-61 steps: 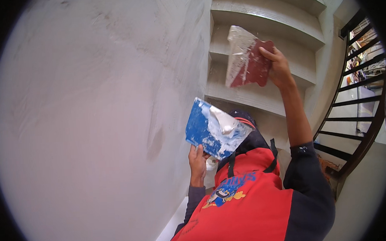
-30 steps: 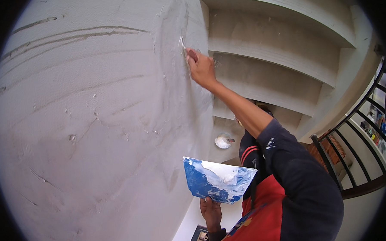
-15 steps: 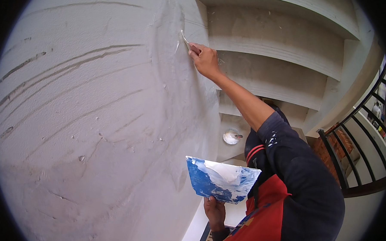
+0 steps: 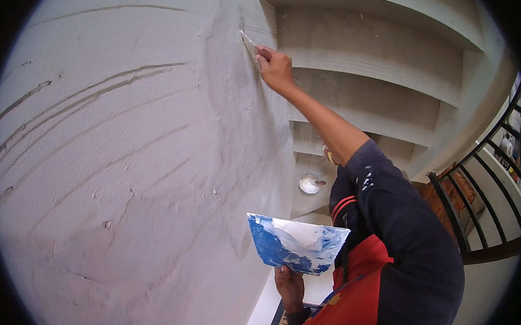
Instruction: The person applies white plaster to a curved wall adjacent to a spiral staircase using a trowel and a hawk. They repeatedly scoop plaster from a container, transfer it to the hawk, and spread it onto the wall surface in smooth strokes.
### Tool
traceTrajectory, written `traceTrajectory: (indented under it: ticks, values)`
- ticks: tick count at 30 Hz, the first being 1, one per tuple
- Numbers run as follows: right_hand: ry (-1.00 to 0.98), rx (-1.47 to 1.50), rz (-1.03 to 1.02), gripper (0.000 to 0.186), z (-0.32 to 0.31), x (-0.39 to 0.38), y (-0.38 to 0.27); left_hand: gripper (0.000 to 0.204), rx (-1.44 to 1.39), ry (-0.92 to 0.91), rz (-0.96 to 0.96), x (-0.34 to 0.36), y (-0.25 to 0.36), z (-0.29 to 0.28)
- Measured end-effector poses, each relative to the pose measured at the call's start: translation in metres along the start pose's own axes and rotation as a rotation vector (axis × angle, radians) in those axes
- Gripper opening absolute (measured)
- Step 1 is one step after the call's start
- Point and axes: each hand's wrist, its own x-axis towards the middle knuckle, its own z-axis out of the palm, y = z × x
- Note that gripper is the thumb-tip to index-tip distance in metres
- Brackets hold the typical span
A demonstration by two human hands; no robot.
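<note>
High on the grey wall [image 4: 127,168], the right hand [image 4: 275,69] curls its fingers tight round a putty knife [image 4: 248,45], blade flat on the plaster so it spreads smooth; down low, the left hand [image 4: 289,286] grips a blue board [image 4: 296,248] from under, fingers closed, kept level so the white putty [image 4: 301,233] stays on top.

Wall [image 4: 127,168] left, stairs [image 4: 373,76] right, railing [image 4: 478,211] far-rt.

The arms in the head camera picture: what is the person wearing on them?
Both hands are bare, with no gloves. The right arm wears a dark navy sleeve pushed up to the elbow, with white speckles and thin red stripes. A dark cuff shows at the left wrist.
</note>
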Motion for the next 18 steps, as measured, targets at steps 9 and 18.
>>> traceTrajectory:
  ticks: [9,18]
  values:
    - [-0.283,-0.047,-0.166,0.027,-0.016,-0.085,-0.009,0.047,-0.008,-0.021,0.003,0.003,0.006,0.002]
    - [-0.011,-0.061,-0.124,0.030,0.045,0.001,-0.014,0.050,-0.014,0.094,-0.013,-0.006,0.003,0.005]
